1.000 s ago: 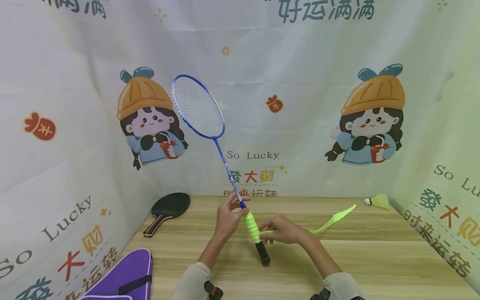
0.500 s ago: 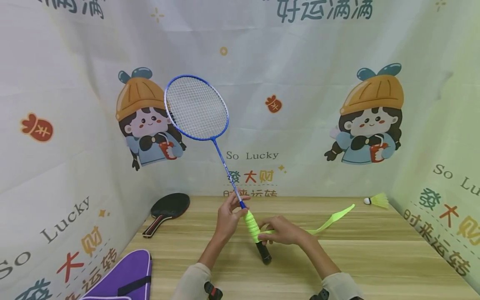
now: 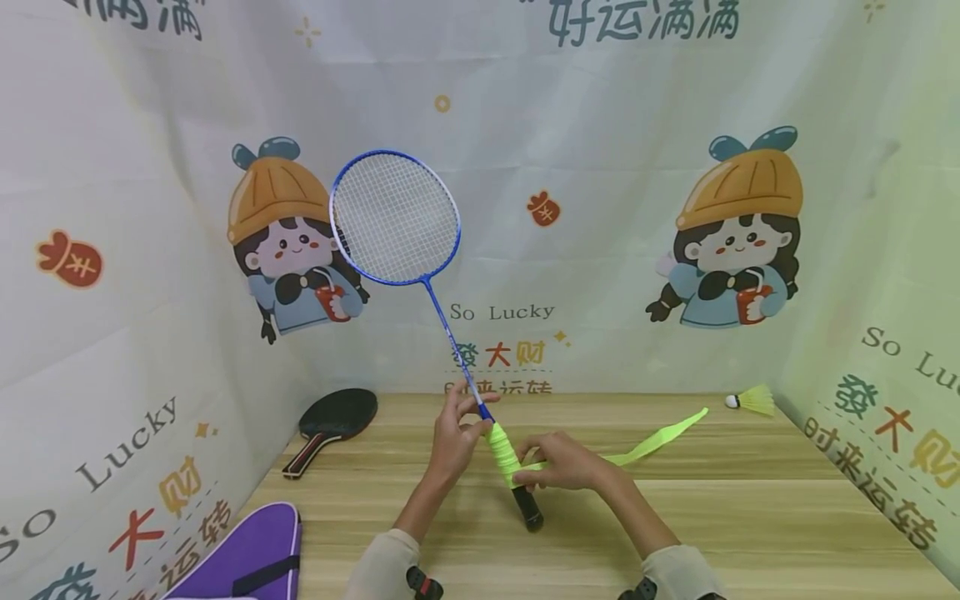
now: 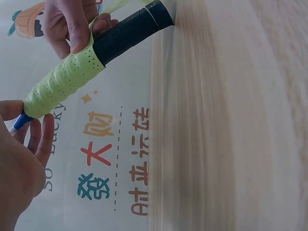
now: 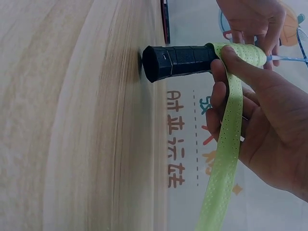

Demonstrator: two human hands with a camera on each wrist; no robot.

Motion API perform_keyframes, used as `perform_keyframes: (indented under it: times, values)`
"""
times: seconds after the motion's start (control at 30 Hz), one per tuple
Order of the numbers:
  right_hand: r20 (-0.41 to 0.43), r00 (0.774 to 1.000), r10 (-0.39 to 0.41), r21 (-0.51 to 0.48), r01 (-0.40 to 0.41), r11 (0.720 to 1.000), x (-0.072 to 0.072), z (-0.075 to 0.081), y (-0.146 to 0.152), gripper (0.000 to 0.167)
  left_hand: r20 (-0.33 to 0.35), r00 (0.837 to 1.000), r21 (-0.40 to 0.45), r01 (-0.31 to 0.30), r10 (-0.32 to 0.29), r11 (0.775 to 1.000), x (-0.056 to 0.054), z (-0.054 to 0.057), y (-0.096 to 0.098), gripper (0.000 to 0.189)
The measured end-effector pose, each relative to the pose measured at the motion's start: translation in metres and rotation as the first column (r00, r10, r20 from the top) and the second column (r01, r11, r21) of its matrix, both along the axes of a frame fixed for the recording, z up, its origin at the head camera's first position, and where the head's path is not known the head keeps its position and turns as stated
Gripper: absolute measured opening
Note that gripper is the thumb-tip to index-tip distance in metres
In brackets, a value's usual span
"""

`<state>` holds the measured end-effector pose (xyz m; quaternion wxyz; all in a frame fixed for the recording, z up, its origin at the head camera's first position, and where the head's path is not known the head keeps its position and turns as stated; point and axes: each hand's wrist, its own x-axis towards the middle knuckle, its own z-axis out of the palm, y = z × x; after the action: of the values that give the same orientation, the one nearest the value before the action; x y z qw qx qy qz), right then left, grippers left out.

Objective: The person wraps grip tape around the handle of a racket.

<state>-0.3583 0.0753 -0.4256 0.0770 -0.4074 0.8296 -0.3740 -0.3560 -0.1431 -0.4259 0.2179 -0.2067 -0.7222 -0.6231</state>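
Observation:
A blue and white badminton racket [image 3: 397, 218] is held tilted, head up and leaning left. My left hand [image 3: 453, 437] pinches it where the shaft meets the top of the handle. Perforated yellow-green grip tape [image 4: 65, 79] is wound round the upper handle; the lower black handle [image 4: 132, 38] is bare, its butt at or close to the tabletop. With thumb and fingers, my right hand [image 3: 564, 462] pinches the tape against the handle at the lower edge of the wrap. The tape's loose end [image 5: 224, 178] passes through that hand and trails off to the right.
On the wooden table [image 3: 750, 517], a black table tennis bat [image 3: 339, 414] lies at the back left. A purple racket bag [image 3: 258, 546] is at the front left. At the back right lies a yellow shuttlecock [image 3: 752, 401]. Printed cloth [image 3: 600, 250] hangs behind and on both sides.
The racket has turned about its shaft, so its head faces the camera more fully. Both hands keep their hold, and the wrap's lower edge looks much the same.

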Motion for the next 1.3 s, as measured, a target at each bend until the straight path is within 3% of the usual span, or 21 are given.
perform_keyframes:
  times: [0.57, 0.8, 1.1, 1.3]
  values:
    - [-0.034, 0.999, -0.03, 0.005, 0.03, 1.0, 0.001, -0.001, -0.002, 0.026, 0.009, 1.0, 0.007, 0.002, -0.002, 1.0, 0.0, -0.003, -0.001, 0.073]
    - [-0.057, 0.997, -0.051, 0.01, 0.052, 0.999, 0.003, 0.0, -0.003, 0.029, -0.032, 0.999, -0.017, -0.025, 0.025, 1.0, -0.003, -0.004, 0.002, 0.073]
    - [-0.152, 0.985, -0.076, 0.039, 0.083, 0.996, 0.004, 0.0, -0.006, 0.032, -0.038, 0.999, 0.003, 0.001, -0.001, 1.0, 0.024, 0.019, 0.006, 0.071]
    - [-0.176, 0.981, -0.083, 0.042, 0.092, 0.995, 0.003, -0.003, -0.008, 0.036, -0.058, 0.998, -0.006, -0.003, 0.003, 1.0, 0.026, 0.02, 0.007, 0.075]
